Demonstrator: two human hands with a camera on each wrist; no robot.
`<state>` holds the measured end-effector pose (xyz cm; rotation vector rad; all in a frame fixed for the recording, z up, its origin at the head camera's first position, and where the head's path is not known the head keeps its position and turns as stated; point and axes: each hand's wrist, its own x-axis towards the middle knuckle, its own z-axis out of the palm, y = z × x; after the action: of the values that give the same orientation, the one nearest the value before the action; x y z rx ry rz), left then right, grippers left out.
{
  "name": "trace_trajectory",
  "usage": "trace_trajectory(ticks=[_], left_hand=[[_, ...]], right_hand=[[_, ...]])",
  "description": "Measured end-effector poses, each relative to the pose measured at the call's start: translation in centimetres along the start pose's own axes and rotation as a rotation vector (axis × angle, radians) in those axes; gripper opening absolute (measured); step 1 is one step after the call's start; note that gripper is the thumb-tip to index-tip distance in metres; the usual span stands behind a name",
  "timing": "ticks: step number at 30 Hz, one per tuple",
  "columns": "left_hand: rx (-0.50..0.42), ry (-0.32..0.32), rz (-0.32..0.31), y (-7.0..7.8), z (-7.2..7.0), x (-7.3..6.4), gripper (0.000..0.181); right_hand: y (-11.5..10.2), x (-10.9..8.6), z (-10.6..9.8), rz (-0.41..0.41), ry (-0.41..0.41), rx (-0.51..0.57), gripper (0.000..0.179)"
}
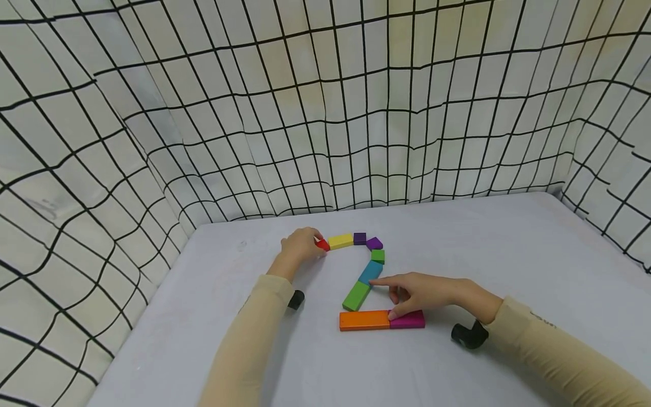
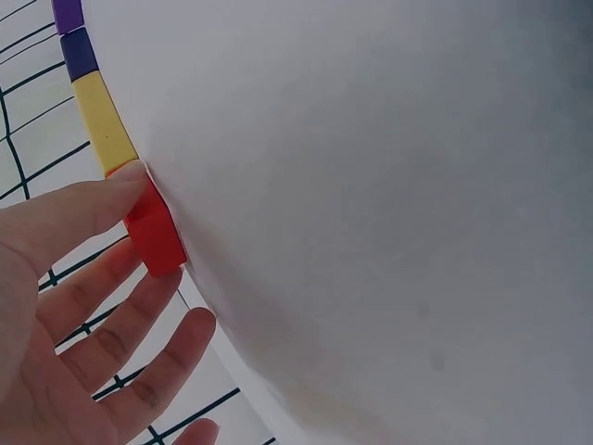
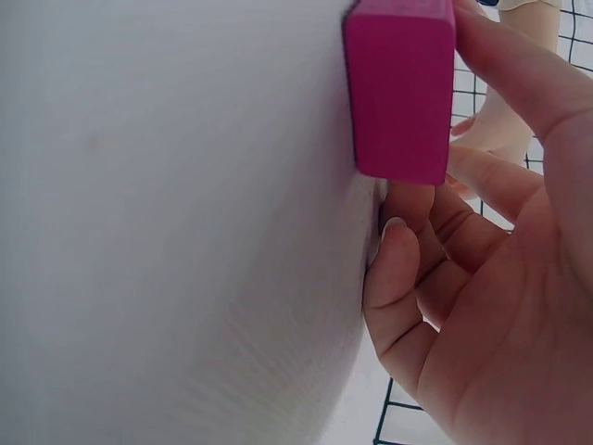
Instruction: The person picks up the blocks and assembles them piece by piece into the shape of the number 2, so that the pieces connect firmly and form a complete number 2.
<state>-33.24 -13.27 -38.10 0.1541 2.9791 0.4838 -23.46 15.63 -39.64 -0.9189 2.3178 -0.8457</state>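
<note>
A row of coloured wooden blocks curves over the white table like a figure 2. At its far left end, my left hand [image 1: 301, 245] pinches the red block [image 2: 159, 236], which touches the yellow block [image 1: 340, 241]. My right hand [image 1: 429, 290] has its index finger stretched to the joint of the blue block [image 1: 370, 273] and the long green block [image 1: 355, 296]. Its thumb rests on the magenta block [image 1: 409, 320], and the other fingers curl under without holding anything. The magenta block lies end to end with the orange block [image 1: 364, 320].
Between yellow and blue sit a dark purple block [image 1: 359, 238], a purple block [image 1: 375, 243] and a small green block [image 1: 378, 256]. Black netting [image 1: 325, 121] over pale walls surrounds the white table [image 1: 508, 249]. A black wrist device [image 1: 469, 336] shows under the right forearm.
</note>
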Motion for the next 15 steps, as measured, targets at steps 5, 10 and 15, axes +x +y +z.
trace_trajectory(ticks=[5,10,15], left_hand=[[-0.029,-0.003,0.001,-0.5,-0.2,-0.3,0.046],[-0.052,0.008,0.013,-0.8,-0.8,-1.3,0.052],[-0.035,0.035,0.042,-0.9,-1.8,-2.8,0.067]], right_hand=[[0.1,0.2,0.0,-0.001,-0.004,-0.003,0.074],[0.0,0.2,0.0,-0.002,-0.005,0.012,0.074],[0.2,0.0,-0.2,-0.004,0.027,-0.017,0.069]])
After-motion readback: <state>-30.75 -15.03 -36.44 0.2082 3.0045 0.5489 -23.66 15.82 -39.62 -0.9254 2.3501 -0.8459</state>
